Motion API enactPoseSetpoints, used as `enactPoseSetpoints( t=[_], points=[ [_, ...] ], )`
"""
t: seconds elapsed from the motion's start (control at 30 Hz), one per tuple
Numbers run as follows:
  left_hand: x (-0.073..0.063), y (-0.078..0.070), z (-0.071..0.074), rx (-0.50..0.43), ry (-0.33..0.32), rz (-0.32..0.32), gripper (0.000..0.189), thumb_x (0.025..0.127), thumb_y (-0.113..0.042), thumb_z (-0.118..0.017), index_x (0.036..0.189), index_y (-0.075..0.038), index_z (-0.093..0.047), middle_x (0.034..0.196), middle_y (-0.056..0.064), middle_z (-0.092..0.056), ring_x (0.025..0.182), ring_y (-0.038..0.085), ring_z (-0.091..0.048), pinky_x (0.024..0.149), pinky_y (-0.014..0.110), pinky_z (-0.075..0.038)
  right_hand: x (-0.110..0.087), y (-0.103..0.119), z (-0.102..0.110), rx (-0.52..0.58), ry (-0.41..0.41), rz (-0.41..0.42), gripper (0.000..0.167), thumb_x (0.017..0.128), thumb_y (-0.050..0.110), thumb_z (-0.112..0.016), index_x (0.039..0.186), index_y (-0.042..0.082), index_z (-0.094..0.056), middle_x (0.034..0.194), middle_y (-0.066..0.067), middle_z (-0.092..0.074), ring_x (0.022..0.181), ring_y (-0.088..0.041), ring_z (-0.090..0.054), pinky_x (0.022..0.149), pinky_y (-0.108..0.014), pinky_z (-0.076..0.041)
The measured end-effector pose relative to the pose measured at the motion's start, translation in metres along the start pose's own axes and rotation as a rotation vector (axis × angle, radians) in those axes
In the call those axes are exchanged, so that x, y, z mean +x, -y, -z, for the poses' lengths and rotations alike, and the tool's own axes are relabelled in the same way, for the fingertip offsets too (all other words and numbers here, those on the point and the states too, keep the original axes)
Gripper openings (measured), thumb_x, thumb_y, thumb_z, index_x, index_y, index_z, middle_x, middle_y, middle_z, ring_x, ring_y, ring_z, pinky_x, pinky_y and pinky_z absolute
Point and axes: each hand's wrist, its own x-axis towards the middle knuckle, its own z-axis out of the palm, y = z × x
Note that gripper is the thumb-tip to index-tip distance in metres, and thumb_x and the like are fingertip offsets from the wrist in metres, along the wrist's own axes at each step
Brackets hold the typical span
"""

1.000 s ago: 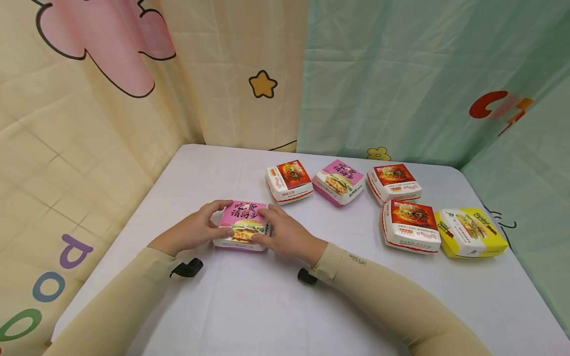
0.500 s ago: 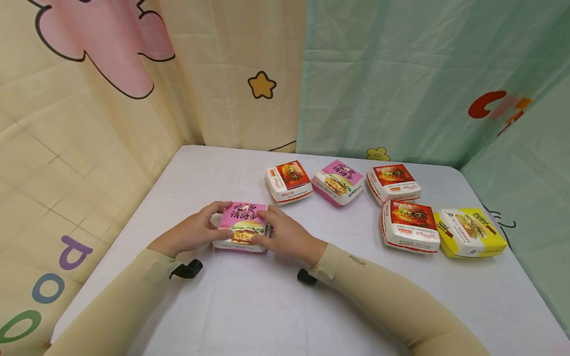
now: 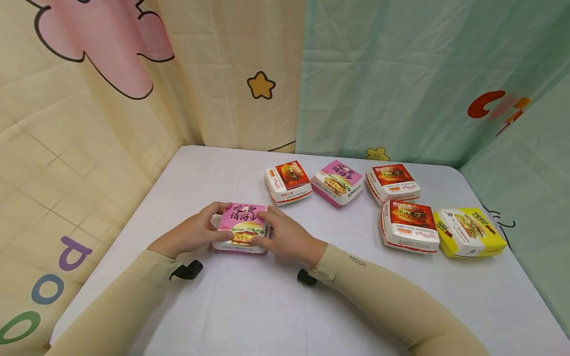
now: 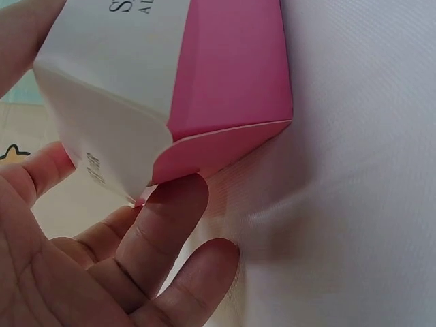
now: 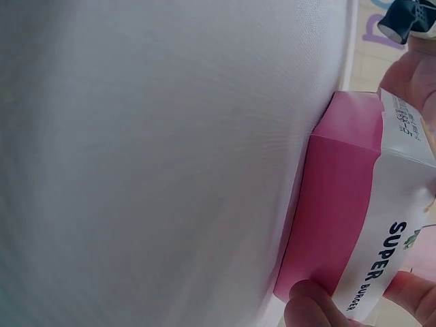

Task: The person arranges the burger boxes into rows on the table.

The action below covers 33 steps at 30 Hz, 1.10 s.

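Note:
A pink and white burger box (image 3: 245, 225) sits at the left-centre of the table, its printed burger and dark lettering facing up. My left hand (image 3: 193, 231) grips it from the left, thumb and fingers at its side and corners. From the other side my right hand (image 3: 289, 235) holds the right edge. In the left wrist view, curled fingertips touch the pink base of the box (image 4: 231, 75) at a corner. The right wrist view shows fingers on both the lower and upper parts of the box (image 5: 334, 197), whose side reads "SUPER BURGER".
Farther back stand a red and white burger box (image 3: 288, 183), a second pink one (image 3: 338, 183) and another red one (image 3: 394, 182). At right, a red box (image 3: 409, 226) touches or nearly touches a yellow one (image 3: 472, 232). Patterned curtains (image 3: 240, 44) border the white table (image 3: 249, 306).

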Motion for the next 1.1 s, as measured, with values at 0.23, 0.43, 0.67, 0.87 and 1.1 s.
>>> enactPoseSetpoints(
  t=[0.23,0.43,0.67,0.87,1.1],
  points=[
    [0.0008,0.0028,0.0003,0.005,-0.003,0.007,0.088,0.09,-0.049,-0.081,0.159,-0.022,-0.034,0.161,0.021,-0.039,0.1,0.021,-0.072,0.078,0.035,-0.055,0.0003,0.0001,0.0001,0.004,0.005,0.004,0.078,0.098,0.049,-0.073,0.162,0.017,-0.043,0.173,-0.016,-0.03,0.158,-0.033,-0.034,0.126,-0.05,-0.035],
    [0.0013,0.0029,0.0004,0.001,0.0,0.014,0.089,0.09,-0.049,-0.082,0.159,-0.022,-0.033,0.162,0.021,-0.038,0.1,0.021,-0.071,0.078,0.035,-0.054,0.0004,0.0,-0.0002,0.005,0.003,0.002,0.078,0.097,0.05,-0.073,0.162,0.018,-0.043,0.173,-0.015,-0.029,0.159,-0.033,-0.033,0.126,-0.05,-0.035],
    [0.0015,0.0014,0.0008,0.007,-0.008,0.01,0.089,0.09,-0.049,-0.082,0.16,-0.022,-0.034,0.162,0.021,-0.038,0.1,0.022,-0.071,0.077,0.034,-0.055,0.0004,-0.0012,0.0002,-0.005,-0.006,0.017,0.078,0.097,0.049,-0.073,0.162,0.017,-0.043,0.172,-0.015,-0.03,0.157,-0.034,-0.035,0.126,-0.05,-0.036],
    [0.0014,0.001,0.0011,0.01,-0.008,0.009,0.09,0.089,-0.05,-0.082,0.16,-0.021,-0.034,0.162,0.02,-0.038,0.102,0.022,-0.071,0.077,0.034,-0.055,0.0008,-0.0022,0.0007,-0.01,-0.008,0.025,0.079,0.096,0.05,-0.073,0.162,0.017,-0.044,0.172,-0.016,-0.031,0.157,-0.035,-0.037,0.126,-0.05,-0.036],
    [0.0023,0.0006,0.0009,0.011,-0.01,0.008,0.09,0.09,-0.049,-0.082,0.16,-0.02,-0.033,0.162,0.021,-0.038,0.101,0.022,-0.071,0.077,0.034,-0.055,0.0016,-0.0021,0.0005,-0.006,-0.005,0.014,0.079,0.096,0.05,-0.073,0.162,0.018,-0.043,0.172,-0.015,-0.03,0.157,-0.034,-0.036,0.126,-0.051,-0.036]
  ],
)
